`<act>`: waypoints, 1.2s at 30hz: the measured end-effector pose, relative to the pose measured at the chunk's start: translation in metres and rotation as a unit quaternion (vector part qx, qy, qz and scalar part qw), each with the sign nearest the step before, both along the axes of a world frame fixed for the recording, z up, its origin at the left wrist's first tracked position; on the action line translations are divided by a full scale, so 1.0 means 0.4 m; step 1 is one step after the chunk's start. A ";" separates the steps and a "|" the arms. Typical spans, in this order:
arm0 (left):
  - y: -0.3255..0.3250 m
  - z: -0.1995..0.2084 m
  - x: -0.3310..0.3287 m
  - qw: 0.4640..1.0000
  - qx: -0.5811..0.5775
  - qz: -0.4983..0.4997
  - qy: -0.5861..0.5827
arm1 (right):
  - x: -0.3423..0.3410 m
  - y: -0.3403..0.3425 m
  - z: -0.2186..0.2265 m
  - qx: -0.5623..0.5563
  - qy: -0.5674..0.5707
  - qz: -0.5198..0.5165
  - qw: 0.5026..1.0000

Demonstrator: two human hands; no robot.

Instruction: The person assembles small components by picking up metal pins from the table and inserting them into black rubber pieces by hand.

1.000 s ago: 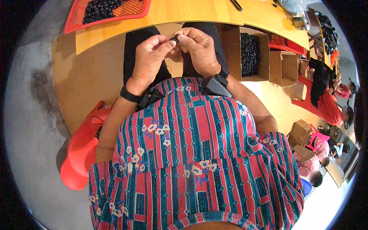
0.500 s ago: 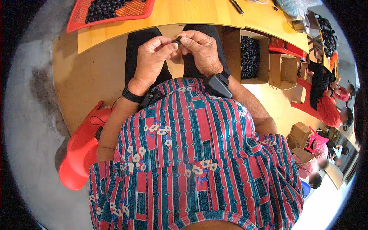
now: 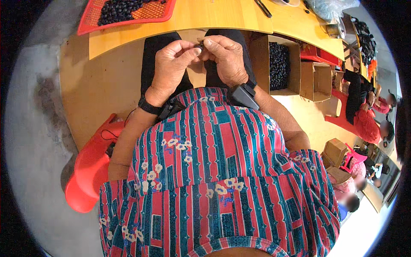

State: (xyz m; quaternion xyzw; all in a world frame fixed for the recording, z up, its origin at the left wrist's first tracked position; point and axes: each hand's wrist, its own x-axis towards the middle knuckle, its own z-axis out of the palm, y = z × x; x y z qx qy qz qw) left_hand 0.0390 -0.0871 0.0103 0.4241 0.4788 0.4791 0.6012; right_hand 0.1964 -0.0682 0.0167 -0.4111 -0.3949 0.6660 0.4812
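Note:
Above my lap, just short of the table edge, both hands meet over one small black part (image 3: 200, 45). My left hand (image 3: 171, 64) pinches it between thumb and fingers from the left. From the other side, the thumb and fingertips of my right hand (image 3: 227, 58) close on the same part. Fingertips cover most of it, so its exact kind is not visible. On the table at the far left, a red plastic basket (image 3: 150, 20) holds many small black round parts (image 3: 117, 11).
The yellow table (image 3: 214, 19) carries a black pen-like tool (image 3: 263, 7) and a clear plastic bag (image 3: 332, 9). Below stand a cardboard box (image 3: 293, 70) of black parts and another box (image 3: 316, 81). A red chair (image 3: 87, 171) is at left. People sit at far right.
Both hands stay together over the black part, with only slight shifts of the fingers. The view has moved slightly, and the basket appears a little lower and further right.

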 end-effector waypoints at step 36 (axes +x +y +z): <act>0.011 -0.030 -0.019 0.997 0.062 -0.028 -0.028 | -0.018 0.016 0.010 0.157 -0.140 0.147 0.967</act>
